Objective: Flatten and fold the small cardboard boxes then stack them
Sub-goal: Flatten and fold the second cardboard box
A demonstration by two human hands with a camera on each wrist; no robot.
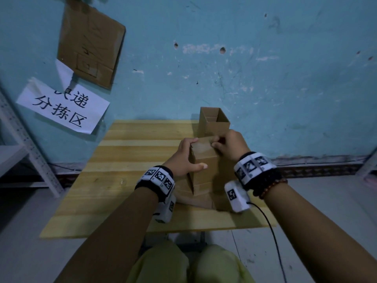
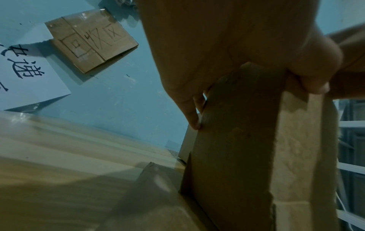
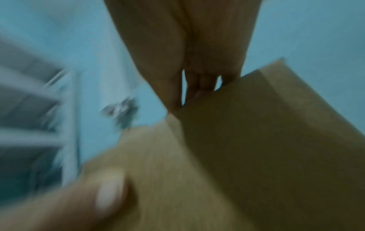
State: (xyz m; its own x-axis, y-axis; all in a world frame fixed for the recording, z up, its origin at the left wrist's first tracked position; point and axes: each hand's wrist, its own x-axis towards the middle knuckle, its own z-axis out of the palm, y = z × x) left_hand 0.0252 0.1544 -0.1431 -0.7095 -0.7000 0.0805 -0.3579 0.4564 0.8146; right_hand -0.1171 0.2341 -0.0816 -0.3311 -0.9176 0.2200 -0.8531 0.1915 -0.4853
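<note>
A small brown cardboard box (image 1: 205, 160) stands upright on the wooden table (image 1: 130, 176). My left hand (image 1: 188, 156) grips its left side near the top, thumb lying across the front face. My right hand (image 1: 217, 145) pinches the box's top flap from the right. In the left wrist view the box (image 2: 237, 140) rises beside my left hand (image 2: 213, 65), whose fingers curl round its edge. The right wrist view is blurred; my right hand's fingertips (image 3: 199, 87) touch the box (image 3: 256, 140) at its upper edge. Flat cardboard (image 1: 197, 198) lies under the box. A second box (image 1: 214, 120), open on top, stands behind.
The blue wall (image 1: 265, 78) is close behind the table, with a paper sign (image 1: 63, 105) and a cardboard sign (image 1: 89, 41) on it. A metal shelf (image 1: 30, 152) stands at the left. A black cable (image 1: 271, 227) hangs off the table's front right.
</note>
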